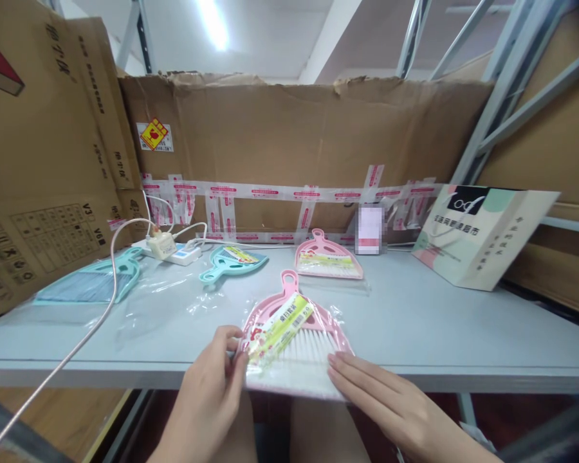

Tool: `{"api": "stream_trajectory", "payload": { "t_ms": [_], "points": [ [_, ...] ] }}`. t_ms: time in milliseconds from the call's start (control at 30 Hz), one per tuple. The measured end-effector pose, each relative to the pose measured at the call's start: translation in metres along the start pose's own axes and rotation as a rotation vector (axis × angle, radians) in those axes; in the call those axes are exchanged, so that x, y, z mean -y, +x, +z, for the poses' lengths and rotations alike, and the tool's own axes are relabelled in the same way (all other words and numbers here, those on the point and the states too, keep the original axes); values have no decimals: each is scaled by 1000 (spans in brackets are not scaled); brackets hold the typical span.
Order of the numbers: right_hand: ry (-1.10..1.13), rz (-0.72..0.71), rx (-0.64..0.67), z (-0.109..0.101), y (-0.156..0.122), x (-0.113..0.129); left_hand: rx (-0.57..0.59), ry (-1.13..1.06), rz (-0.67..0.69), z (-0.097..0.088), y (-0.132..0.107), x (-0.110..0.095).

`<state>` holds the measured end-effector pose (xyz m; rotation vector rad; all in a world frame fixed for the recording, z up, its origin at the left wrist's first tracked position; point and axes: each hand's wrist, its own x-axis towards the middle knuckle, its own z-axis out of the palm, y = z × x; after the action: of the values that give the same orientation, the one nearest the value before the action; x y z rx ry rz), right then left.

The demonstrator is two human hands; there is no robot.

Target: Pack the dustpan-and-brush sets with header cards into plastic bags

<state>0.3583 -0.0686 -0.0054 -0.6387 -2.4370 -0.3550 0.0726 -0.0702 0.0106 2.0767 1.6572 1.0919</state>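
A pink dustpan-and-brush set (296,341) in a clear plastic wrapper lies at the table's front edge, its handle pointing away from me. Its white bristles and a slanted yellow-green label show through the film. My left hand (211,379) is closed on the set's left edge, thumb and forefinger pinching it. On the lower right corner, my right hand (386,392) lies with its fingers straight and flat against the wrapper; its thumb is hidden. Behind stands a second pink dustpan set (325,258), also wrapped and touched by neither hand.
Two turquoise dustpan sets, one small (231,262) and one larger (94,280), lie on the left. A white cable (107,302) runs from a power strip (183,254) across the table's left side. A paper bag (477,238) stands right; cardboard (280,141) walls the back.
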Motion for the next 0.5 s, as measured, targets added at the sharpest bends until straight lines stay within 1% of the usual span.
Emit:
{"api": "stream_trajectory", "payload": {
  "t_ms": [67, 100, 167, 233, 300, 333, 367, 433, 500],
  "points": [
    [-14, -44, -1, -7, -6, -2, -43, -16, 25, 3, 0, -7],
    [-21, -46, -16, -12, -7, -5, -64, -26, 38, 4, 4, -12],
    [-54, 0, -89, -21, -3, -19, -100, -48, 90, 5, 23, -26],
    [-123, 68, -180, -30, 5, -46, -145, -61, 202, 7, 56, -41],
    [-204, 68, -194, -35, 16, -83, -126, -40, 310, 14, 99, -54],
    [-234, 83, -204, -35, 20, -103, -92, -14, 329, 20, 122, -59],
    [-259, 115, -189, -34, 24, -124, -53, 17, 310, 28, 143, -62],
    [-284, 185, -148, -27, 29, -161, -25, 35, 283, 50, 180, -64],
    [-281, 248, -99, -17, 28, -189, -1, 48, 258, 74, 202, -60]
  ]
}}
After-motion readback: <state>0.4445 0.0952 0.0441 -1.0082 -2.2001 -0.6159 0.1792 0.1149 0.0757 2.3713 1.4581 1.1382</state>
